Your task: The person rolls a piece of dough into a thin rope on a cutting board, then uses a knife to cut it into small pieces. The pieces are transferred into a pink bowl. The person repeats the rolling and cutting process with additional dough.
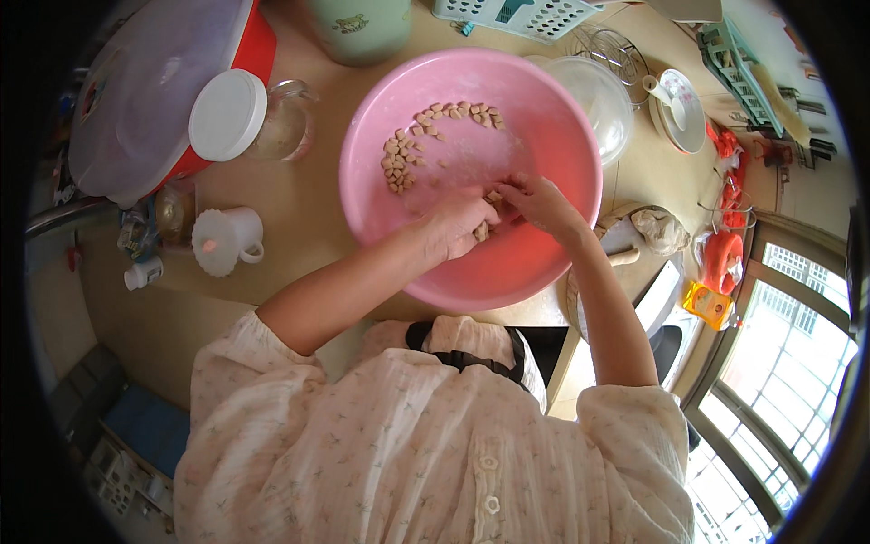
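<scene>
A large pink plastic basin stands on the counter in front of me. Many small tan dough-like pieces lie in a curved band along its far and left floor, over a pale powdery film. My left hand is inside the basin, curled around a clump of the same tan pieces. Close against it, my right hand has its thumb and fingers at the upper end of that clump. Whether the right fingertips pinch a piece is hidden.
Left of the basin are a glass jug, a white lidded cup and a red container with a translucent lid. A green bucket and a perforated basket stand behind. Clear plastic lids and a bowl with a spoon sit right.
</scene>
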Demonstrator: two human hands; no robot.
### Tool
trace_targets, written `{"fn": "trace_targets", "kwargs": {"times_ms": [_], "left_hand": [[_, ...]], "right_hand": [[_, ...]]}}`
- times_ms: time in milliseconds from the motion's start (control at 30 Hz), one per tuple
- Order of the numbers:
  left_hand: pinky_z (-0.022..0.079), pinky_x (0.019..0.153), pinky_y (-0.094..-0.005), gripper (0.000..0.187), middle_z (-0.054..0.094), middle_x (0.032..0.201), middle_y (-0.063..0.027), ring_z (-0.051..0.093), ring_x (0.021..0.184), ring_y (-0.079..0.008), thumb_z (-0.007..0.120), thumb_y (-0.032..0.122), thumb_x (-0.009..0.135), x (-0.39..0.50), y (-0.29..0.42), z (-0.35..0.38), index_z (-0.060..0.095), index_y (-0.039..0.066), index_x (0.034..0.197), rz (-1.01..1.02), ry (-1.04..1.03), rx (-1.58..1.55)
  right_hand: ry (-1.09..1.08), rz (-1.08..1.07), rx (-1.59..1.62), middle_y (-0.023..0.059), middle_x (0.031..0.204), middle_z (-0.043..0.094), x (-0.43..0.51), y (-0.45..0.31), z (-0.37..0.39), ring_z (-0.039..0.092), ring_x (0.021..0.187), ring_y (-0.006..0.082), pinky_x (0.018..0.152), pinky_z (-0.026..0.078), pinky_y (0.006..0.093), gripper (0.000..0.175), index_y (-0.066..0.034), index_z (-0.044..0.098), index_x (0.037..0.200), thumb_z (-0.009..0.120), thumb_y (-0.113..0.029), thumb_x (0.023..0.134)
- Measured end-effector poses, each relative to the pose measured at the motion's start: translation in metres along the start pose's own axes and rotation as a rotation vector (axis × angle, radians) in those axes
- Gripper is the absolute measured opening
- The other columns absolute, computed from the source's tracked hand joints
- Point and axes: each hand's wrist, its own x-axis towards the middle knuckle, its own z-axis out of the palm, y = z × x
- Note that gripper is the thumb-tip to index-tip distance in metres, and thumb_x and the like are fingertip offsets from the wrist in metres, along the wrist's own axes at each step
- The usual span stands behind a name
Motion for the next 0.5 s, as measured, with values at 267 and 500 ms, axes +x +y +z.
{"fn": "trace_targets", "kwargs": {"times_ms": [267, 500], "left_hand": [[0.057, 0.073, -0.0267, 0.065, 0.063, 0.107, -0.0072, 0.065, 0.097, -0.0149, 0.045, -0.025, 0.074, -0.013, -0.013, 0.013, 0.051, 0.002, 0.134, 0.235, 0.15, 0.581], [0.054, 0.079, -0.0267, 0.055, 0.068, 0.112, -0.0102, 0.066, 0.097, -0.0154, 0.045, -0.021, 0.076, -0.009, 0.003, 0.011, 0.057, 0.0, 0.126, 0.309, 0.244, 0.755]], "right_hand": [[0.114, -0.318, -0.583, 0.0192, 0.094, 0.07, -0.008, 0.006, -0.013, 0.068, 0.087, 0.0335, 0.078, 0.053, 0.0405, 0.026, 0.0009, 0.066, 0.101, 0.069, -0.019, 0.084], [0.073, -0.291, -0.663, 0.0211, 0.096, 0.069, -0.006, 0.003, 0.011, 0.068, 0.092, 0.0353, 0.078, 0.053, 0.0449, 0.023, -0.0014, 0.066, 0.096, 0.068, -0.021, 0.084]]}}
